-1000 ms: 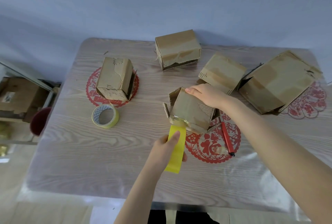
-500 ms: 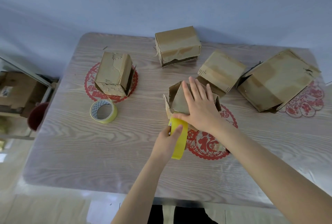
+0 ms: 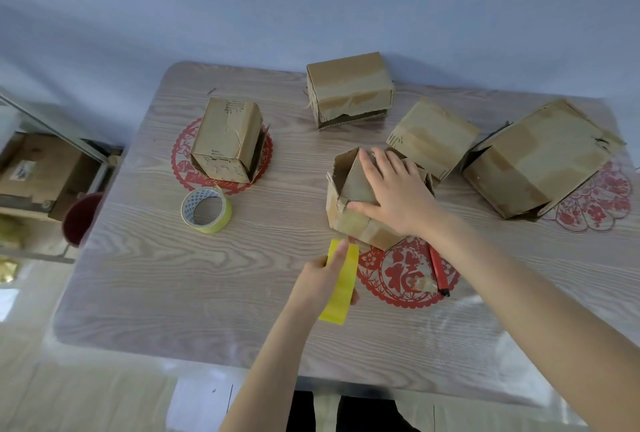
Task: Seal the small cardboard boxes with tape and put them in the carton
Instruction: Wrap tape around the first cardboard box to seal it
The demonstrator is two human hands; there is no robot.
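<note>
The right hand (image 3: 394,196) presses flat, with fingers straight and spread, on the flaps of the small brown cardboard box (image 3: 349,223) in the middle of the wooden table (image 3: 173,275), as before. The left hand (image 3: 322,279) pinches the yellow tape strip (image 3: 341,293), which is now lower, just apart from the box front.

Brown cardboard boxes (image 3: 349,88), yellow tape strip (image 3: 341,288), red papercut mats (image 3: 398,275), pale woodgrain table (image 3: 156,275).
</note>
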